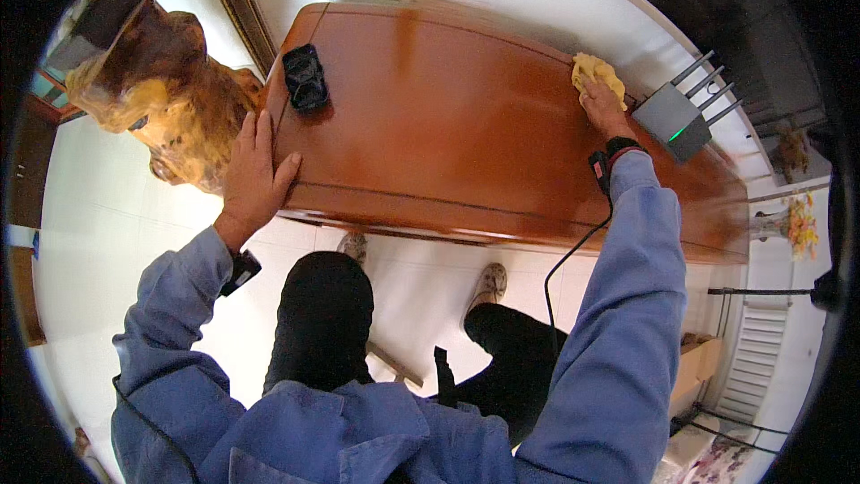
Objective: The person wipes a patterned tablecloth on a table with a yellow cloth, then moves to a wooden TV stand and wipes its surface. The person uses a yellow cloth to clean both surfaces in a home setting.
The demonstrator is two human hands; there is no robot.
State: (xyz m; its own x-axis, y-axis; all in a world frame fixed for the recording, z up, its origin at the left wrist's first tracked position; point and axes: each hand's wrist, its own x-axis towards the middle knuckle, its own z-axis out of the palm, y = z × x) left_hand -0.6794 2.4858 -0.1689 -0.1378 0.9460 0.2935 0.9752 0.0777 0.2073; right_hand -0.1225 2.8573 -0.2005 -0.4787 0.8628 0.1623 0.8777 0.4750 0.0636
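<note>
A reddish-brown wooden tabletop (430, 128) with dark inlaid lines spans the space before me. On its left edge rests my left hand (255, 171), fingers apart, holding nothing. Toward the back right, my right hand (603, 104) presses a crumpled yellow cloth (594, 74) against the wood near the far edge. The cloth sticks out past my fingertips. Just right of that hand stands a grey router (673, 122) with several antennas and a green light. A black plastic tray or holder (306, 78) lies at the back left, beyond my left hand.
Against the table's left side stands a polished root-wood piece (181, 101). The white wall (510, 7) borders the far edge. A black cable (557, 269) hangs from my right wrist device. Flowers (801, 225) and a cardboard box (695, 366) are at the right.
</note>
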